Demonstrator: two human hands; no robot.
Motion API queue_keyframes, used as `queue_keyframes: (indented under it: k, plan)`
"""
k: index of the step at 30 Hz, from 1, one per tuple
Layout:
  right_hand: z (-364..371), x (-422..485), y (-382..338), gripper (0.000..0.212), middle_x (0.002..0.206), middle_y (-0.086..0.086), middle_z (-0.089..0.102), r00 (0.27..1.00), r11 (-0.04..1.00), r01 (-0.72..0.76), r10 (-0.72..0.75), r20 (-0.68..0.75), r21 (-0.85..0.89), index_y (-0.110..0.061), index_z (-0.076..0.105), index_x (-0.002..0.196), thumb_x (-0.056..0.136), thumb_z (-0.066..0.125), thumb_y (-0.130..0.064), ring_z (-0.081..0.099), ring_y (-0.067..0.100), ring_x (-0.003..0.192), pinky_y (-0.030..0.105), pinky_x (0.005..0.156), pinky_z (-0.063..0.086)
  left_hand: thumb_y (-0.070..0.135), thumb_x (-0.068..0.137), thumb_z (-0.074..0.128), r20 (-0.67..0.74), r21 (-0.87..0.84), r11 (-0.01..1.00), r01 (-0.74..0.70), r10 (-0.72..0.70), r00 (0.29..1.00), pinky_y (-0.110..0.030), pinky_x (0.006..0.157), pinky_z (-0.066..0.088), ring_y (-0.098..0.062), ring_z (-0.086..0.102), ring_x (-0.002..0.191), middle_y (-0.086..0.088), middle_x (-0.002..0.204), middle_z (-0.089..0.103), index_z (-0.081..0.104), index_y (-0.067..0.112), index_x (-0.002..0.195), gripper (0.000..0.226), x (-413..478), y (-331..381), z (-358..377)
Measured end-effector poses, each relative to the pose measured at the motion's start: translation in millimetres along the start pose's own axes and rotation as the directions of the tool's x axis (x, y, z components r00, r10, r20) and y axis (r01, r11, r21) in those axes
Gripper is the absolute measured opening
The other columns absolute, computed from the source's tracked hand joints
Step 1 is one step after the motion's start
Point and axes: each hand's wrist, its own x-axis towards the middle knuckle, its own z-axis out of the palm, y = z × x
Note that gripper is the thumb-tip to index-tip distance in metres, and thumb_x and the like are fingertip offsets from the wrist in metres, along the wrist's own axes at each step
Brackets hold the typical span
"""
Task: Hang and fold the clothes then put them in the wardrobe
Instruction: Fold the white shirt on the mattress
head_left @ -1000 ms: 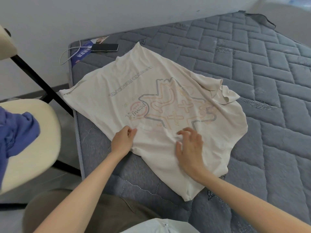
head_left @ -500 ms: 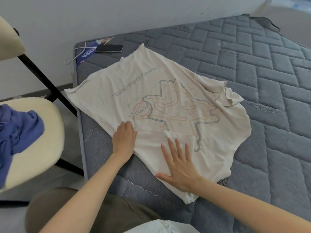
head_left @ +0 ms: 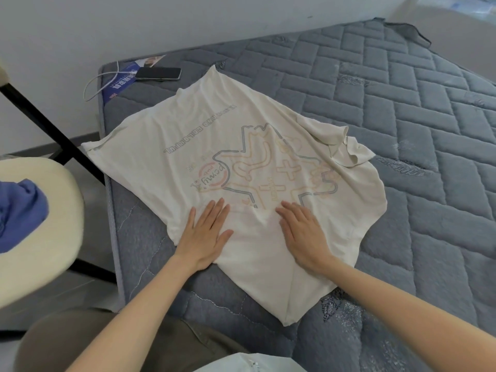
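A cream T-shirt (head_left: 188,130) lies spread out flat on a grey quilted mattress (head_left: 402,124), near the mattress's left edge. Its printed design faces up, and the design reads upside down from where you stand. One sleeve (head_left: 349,151) is folded over and bunched at the shirt's right side. Your left hand (head_left: 205,234) rests palm down on the near part of the shirt, fingers straight and close together, thumb spread out toward the right. Your right hand (head_left: 303,234) lies flat on the fabric just beside it, fingers straight and pointing away from you. A soft ridge of cloth rises between the two hands. Neither hand grips anything. At the far left corner of the mattress a black phone (head_left: 158,73) lies face up, apart from the shirt, with a white cable (head_left: 91,88) looping off the edge beside a blue printed label (head_left: 120,85). To the left of the bed stands a chair with a cream seat (head_left: 48,251) and black legs (head_left: 53,135). A blue garment (head_left: 18,210) lies crumpled on that seat.
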Motion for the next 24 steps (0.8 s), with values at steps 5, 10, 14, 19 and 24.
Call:
queue_keyframes:
  k: [5,10,14,19,24]
  plan:
    - [-7,15,7,0.017,0.102,-0.007,0.051,0.994,0.992,-0.097,0.101,-0.04,0.081,-0.019,0.059,0.094,0.093,0.054,-0.035,0.042,0.015,0.098,0.027,0.081,0.029,0.05,0.098,0.009,0.038,-0.14,0.988,0.065,-0.06,0.997,-0.037,0.113,-0.021,0.001,-0.029,0.136,0.014,0.152,-0.027,-0.017,0.032,0.145,0.056,1,6,-3]
    - [-9,16,15,0.021,0.096,-0.006,0.045,0.99,0.99,-0.141,0.141,-0.007,0.022,-0.018,0.053,0.092,0.095,0.048,-0.038,0.039,0.018,0.093,0.03,0.081,0.03,0.04,0.101,0.01,0.052,-0.182,0.964,0.193,-0.187,0.981,-0.041,0.113,-0.017,-0.008,-0.02,0.143,0.004,0.157,-0.02,-0.007,0.023,0.151,0.055,8,25,-9]
    - [-11,21,17,0.025,0.092,-0.003,0.043,0.996,0.994,-0.083,0.084,0.022,-0.067,-0.017,0.048,0.087,0.1,0.039,-0.038,0.039,0.019,0.089,0.031,0.078,0.028,0.044,0.101,0.01,0.099,-0.212,0.939,0.271,-0.255,0.962,-0.043,0.111,-0.02,-0.014,-0.025,0.142,-0.004,0.155,-0.026,-0.015,0.02,0.149,0.059,14,41,-8]
    - [-15,16,26,0.029,0.08,0.005,0.053,0.999,0.951,0.021,-0.03,-0.026,-0.31,-0.01,0.054,0.085,0.1,0.044,-0.032,0.049,0.025,0.077,0.036,0.074,0.035,0.056,0.096,0.009,0.044,-0.153,0.953,0.263,-0.259,0.965,-0.043,0.11,-0.024,-0.006,-0.036,0.133,0.006,0.146,-0.039,-0.03,0.031,0.138,0.063,4,31,2]
    - [-16,19,29,0.029,0.09,-0.002,0.049,0.999,0.969,-0.025,0.034,0.032,-0.244,-0.015,0.047,0.093,0.1,0.036,-0.042,0.045,0.02,0.086,0.031,0.077,0.03,0.06,0.094,0.008,0.109,-0.126,0.948,0.293,-0.28,0.954,-0.045,0.108,-0.025,-0.013,-0.035,0.137,-0.001,0.149,-0.039,-0.032,0.029,0.139,0.067,8,33,-3]
